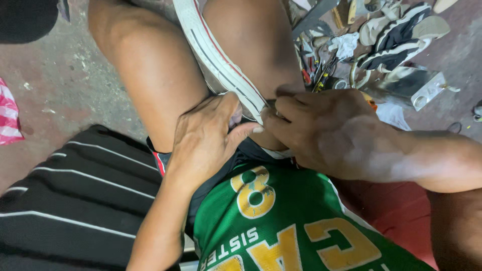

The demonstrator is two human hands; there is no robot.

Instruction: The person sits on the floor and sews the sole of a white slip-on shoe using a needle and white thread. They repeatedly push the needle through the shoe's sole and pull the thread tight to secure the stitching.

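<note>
The person is sitting with a white sneaker [221, 60] wedged sole-outward between the bare knees, the shoe running from the 12 o'clock edge of the view down to the centre. The sneaker is showing a white rubber sidewall with a red and a dark stripe.

The left hand [206, 140] is pressing flat against the shoe's lower end at about 7 o'clock of it, thumb extended toward the sole edge; its grip is closed against the shoe rather than around it. The right hand [326, 130] is coming in from 3 o'clock, its fingers drawn together in a pinch at the sole's edge. Whether a needle or tool is sitting in that pinch cannot be told.

Judged from its build, the sneaker is light, with a bendy rubber sole and soft upper; the rubber looks grippy rather than slick. The firmest hold appears to be along the sidewall, with the knees acting as a clamp.

No table is in use. The floor [65, 85] is rough, stained concrete. At 2 o'clock a heap of hand tools [321, 70] is lying beside a dark-and-white sneaker [396, 40] and a rag [345, 45]. A pink striped bag [7, 115] is lying at 9 o'clock.
</note>
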